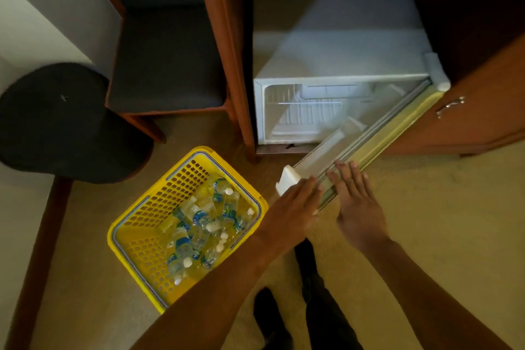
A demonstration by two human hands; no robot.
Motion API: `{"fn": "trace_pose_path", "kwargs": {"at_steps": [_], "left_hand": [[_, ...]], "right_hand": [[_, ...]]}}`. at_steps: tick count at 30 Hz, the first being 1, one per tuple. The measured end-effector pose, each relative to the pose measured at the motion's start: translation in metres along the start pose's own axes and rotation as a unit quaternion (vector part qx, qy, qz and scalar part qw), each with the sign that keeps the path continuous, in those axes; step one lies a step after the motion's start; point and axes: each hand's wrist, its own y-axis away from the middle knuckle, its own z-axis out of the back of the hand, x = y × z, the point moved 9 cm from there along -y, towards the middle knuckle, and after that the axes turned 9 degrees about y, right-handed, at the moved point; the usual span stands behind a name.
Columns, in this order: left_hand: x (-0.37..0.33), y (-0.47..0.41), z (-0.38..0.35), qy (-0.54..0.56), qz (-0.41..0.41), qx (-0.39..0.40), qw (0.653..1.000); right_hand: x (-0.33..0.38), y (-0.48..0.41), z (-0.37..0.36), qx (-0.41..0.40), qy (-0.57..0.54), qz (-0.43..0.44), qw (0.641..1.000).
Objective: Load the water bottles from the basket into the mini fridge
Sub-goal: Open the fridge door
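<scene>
A yellow plastic basket stands on the floor at lower centre-left, holding several small clear water bottles with blue labels and white caps. The white mini fridge stands in a wooden cabinet at upper right, and its door is swung partly open toward me. Wire shelves show inside. My left hand lies flat on the door's near top corner. My right hand rests on the door's edge beside it, fingers spread. Neither hand holds a bottle.
A wooden chair with a dark seat stands left of the fridge. A round black stool or bin sits at the far left. The wooden cabinet door stands open behind the fridge door. My legs are below, on beige carpet.
</scene>
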Motion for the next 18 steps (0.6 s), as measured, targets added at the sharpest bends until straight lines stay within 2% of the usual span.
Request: {"fn": "trace_pose_path", "kwargs": {"at_steps": [9, 13, 16, 18], "left_hand": [[-0.098, 0.016, -0.058, 0.003, -0.166, 0.104, 0.981], [-0.125, 0.000, -0.071, 0.026, -0.201, 0.126, 0.971], [-0.134, -0.041, -0.078, 0.021, -0.206, 0.126, 0.970], [-0.151, -0.085, -0.088, 0.010, -0.222, 0.115, 0.968]], "right_hand": [[-0.072, 0.112, -0.005, 0.007, -0.123, -0.102, 0.987], [-0.117, 0.156, -0.003, -0.034, -0.205, -0.200, 0.958], [-0.146, 0.174, -0.001, -0.071, -0.185, -0.301, 0.933], [-0.173, 0.183, -0.004, -0.073, -0.124, -0.354, 0.924]]}}
